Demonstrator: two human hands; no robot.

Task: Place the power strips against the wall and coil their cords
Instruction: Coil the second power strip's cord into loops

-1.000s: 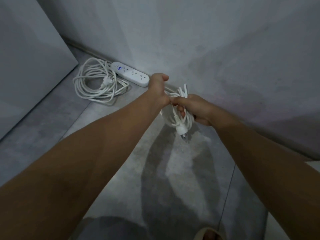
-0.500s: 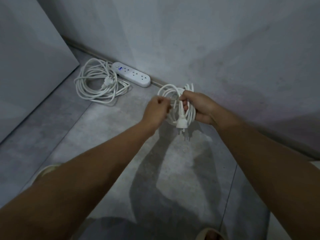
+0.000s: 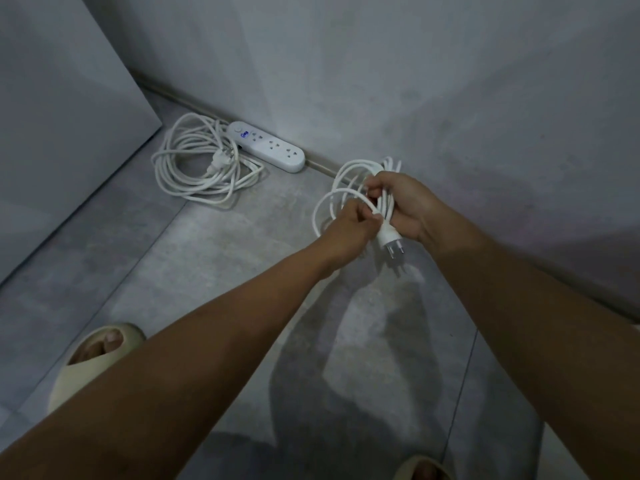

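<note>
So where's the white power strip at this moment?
Head view, upper left: the power strip lies along the wall's base, a coiled cord just left of it.

The power strip [image 3: 273, 148] bears a blue mark [image 3: 245, 134], unreadable

Grey concrete-look floor [image 3: 180, 271] fills the lower half of the frame, mottled with paler patches. A grey wall [image 3: 381, 64] rises across the top and right, meeting the floor along a thin darker baseboard strip [image 3: 188, 98] that runs diagonally from upper left toward the right edge. A flat grey panel [image 3: 59, 116] takes up the upper left corner. My beige open-toed slipper [image 3: 72, 379] sits at lower left; the tip of my other slipper [image 3: 405, 471] shows at the bottom edge, right of centre. A dark shadow [image 3: 363, 358] lies across the floor at lower centre, near a thin tile seam [image 3: 460, 403] to its right.
</note>
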